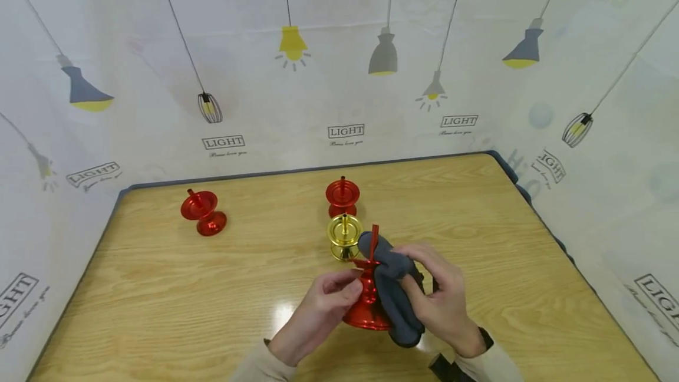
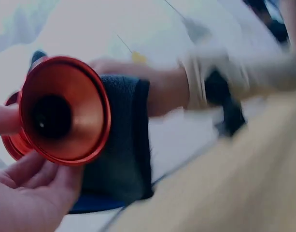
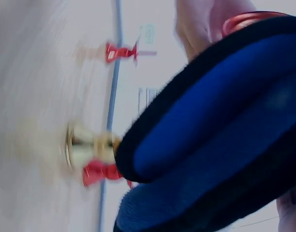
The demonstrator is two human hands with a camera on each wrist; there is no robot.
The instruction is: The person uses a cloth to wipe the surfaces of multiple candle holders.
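Observation:
My left hand (image 1: 326,311) pinches a shiny red candle holder (image 1: 366,314) by its stem, and its spike points up. In the left wrist view the hollow underside of that red candle holder (image 2: 87,113) faces the camera. My right hand (image 1: 442,290) grips a folded dark blue-grey cloth (image 1: 395,296) between thumb and fingers. The cloth lies against the right side of the dish, stem and base. Most of the right wrist view is filled by the cloth (image 3: 186,130), which hides the fingers there.
Just beyond the hands stands a gold candle holder (image 1: 345,231), with a red candle holder (image 1: 342,193) right behind it. Another red candle holder (image 1: 211,223) stands at the back left of the wooden table (image 1: 212,293). Pale sheeting (image 1: 297,105) printed with lamps surrounds the table's back and sides.

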